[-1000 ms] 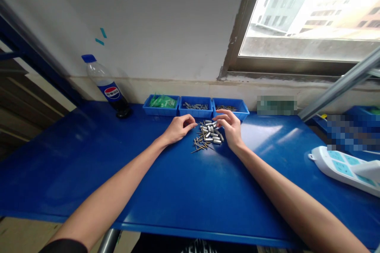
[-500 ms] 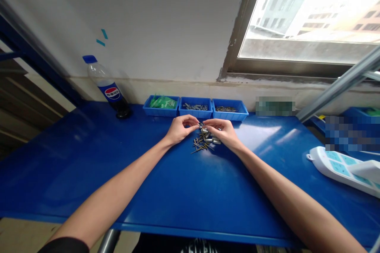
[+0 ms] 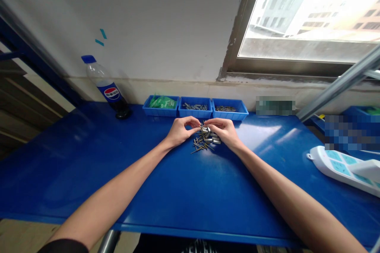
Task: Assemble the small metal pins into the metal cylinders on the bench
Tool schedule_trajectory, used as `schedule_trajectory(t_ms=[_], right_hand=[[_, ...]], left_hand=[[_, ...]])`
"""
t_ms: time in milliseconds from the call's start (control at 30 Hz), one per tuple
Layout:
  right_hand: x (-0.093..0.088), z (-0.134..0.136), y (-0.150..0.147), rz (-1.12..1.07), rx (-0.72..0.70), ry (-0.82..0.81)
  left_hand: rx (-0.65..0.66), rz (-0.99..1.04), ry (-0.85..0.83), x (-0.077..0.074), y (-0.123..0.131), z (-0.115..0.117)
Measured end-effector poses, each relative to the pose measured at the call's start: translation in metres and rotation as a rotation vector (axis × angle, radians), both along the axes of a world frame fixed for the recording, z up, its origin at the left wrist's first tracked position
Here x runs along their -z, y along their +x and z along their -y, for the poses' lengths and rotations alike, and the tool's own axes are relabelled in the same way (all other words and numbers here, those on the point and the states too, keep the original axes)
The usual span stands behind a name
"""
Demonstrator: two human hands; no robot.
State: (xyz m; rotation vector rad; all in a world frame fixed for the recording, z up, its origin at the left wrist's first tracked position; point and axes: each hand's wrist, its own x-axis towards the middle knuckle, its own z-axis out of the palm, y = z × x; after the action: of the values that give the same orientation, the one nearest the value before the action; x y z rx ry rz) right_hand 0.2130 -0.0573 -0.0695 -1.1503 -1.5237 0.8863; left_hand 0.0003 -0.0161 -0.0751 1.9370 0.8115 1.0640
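Metal parts (image 3: pixel 205 141), small silver sleeves and thin pins, sit in a loose pile on the blue table (image 3: pixel 184 189), just in front of three blue bins. Left hand (image 3: pixel 180 130) and right hand (image 3: pixel 224 131) meet over the pile, fingertips pinched on one tiny piece, too small to identify. Left bin (image 3: pixel 161 104) holds green bags, middle bin (image 3: pixel 196 106) silver sleeves, right bin (image 3: pixel 229 109) dark pins.

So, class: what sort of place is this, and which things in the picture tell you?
Probably a small assembly workbench. A blue table holds a loose pile of small metal parts, three blue bins of sorted pieces line the wall, and both hands work at the pile.
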Motion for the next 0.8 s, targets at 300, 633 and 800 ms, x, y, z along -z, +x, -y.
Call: schedule_trajectory(t_ms=[300,633,800], right_hand=[[-0.003,0.002,0.000,0.000,-0.027,-0.013],[0.001,-0.002,0.008,-0.220,0.356,0.153],[0.004,-0.005,0.009,-0.208,0.370,0.125]], left_hand=[[-0.055,0.011,0.011,0.003,-0.001,-0.002],[-0.014,-0.284,0.272,-0.001,0.001,-0.003],[-0.008,-0.306,0.277,0.001,0.001,-0.004]])
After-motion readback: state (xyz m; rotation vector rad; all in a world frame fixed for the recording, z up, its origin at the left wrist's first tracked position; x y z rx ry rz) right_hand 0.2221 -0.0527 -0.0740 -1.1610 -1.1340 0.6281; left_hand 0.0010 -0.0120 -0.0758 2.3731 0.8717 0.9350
